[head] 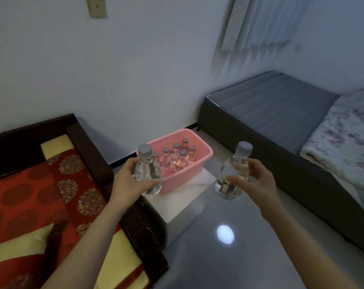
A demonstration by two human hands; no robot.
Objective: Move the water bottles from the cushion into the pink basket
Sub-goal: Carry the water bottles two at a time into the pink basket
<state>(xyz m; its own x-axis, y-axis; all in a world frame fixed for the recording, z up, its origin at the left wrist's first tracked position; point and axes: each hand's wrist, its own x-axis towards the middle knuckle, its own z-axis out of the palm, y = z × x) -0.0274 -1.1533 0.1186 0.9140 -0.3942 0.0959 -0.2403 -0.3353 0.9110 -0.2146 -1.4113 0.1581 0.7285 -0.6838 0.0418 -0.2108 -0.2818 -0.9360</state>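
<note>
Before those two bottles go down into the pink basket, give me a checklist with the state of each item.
1. Left hand grips its bottle: ok.
2. Right hand grips its bottle: ok.
3. Both caps on: ok.
4. Pink basket upright on the white stand: ok.
5. Free room inside, right of the standing bottles: ok.
6. Bottles over the basket: not ok, both are short of it.

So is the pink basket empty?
No. The pink basket already has several capped bottles standing upright inside it.
</note>
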